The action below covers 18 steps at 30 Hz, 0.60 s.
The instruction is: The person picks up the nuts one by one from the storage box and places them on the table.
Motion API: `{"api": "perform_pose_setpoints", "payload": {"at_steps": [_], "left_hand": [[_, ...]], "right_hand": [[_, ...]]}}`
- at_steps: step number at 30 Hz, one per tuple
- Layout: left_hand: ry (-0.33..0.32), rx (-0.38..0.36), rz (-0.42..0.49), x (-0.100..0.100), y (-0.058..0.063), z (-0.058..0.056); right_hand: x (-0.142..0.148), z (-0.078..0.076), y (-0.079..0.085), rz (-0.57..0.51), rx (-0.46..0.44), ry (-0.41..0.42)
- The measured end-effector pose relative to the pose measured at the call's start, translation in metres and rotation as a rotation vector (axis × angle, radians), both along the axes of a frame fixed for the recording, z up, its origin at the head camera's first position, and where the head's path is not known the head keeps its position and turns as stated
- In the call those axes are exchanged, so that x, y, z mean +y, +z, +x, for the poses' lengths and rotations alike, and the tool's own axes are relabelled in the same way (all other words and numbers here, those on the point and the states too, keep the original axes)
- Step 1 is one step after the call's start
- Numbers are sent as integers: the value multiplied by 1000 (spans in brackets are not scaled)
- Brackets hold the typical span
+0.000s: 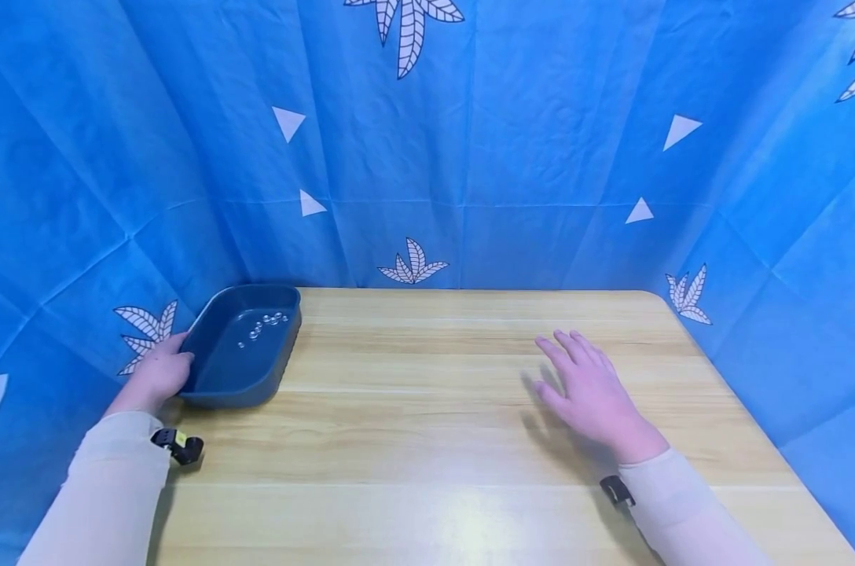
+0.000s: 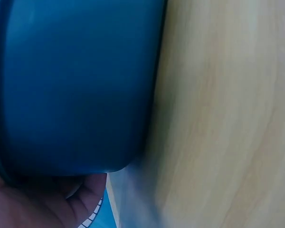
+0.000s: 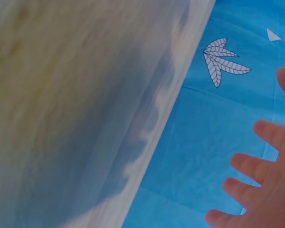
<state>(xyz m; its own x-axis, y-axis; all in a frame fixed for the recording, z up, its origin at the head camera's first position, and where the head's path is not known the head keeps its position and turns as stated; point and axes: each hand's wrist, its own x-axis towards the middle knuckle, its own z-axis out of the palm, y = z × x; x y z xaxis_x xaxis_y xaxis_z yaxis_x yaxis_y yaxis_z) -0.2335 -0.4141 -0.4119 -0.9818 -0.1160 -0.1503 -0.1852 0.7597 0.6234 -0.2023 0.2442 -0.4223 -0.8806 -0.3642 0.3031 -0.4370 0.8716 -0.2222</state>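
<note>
A dark blue rectangular basin (image 1: 282,365) with rounded corners is at the table's far left. Its near left side is gripped by my left hand (image 1: 160,371), thumb on the rim. In the left wrist view the curled fingers (image 2: 88,195) show beneath the basin's wall (image 2: 80,95). Inside, on the bottom, lie several small shiny round things (image 1: 265,322), too small to tell what they are. My right hand (image 1: 593,397) hovers over the right part of the table with its fingers spread, holding nothing; the right wrist view shows its separated fingertips (image 3: 247,166).
A light wooden table (image 1: 427,440) spreads between the hands. Blue cloth (image 1: 541,141) with white leaf and triangle prints hangs behind it and along both sides, close by the basin on the left. Each wrist wears a small black camera.
</note>
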Motion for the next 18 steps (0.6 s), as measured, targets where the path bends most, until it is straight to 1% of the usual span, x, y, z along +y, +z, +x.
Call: {"api": "perform_pose_setpoints", "payload": {"at_steps": [6, 13, 18], "left_hand": [[-16, -16, 1, 5, 3, 3], [-79, 25, -22, 10, 1, 4], [-98, 14, -16, 17, 0, 3]], "right_hand": [[0, 0, 1, 1, 4, 7], [-2, 1, 0, -4, -3, 12], [-2, 3, 0, -9, 0, 9]]}}
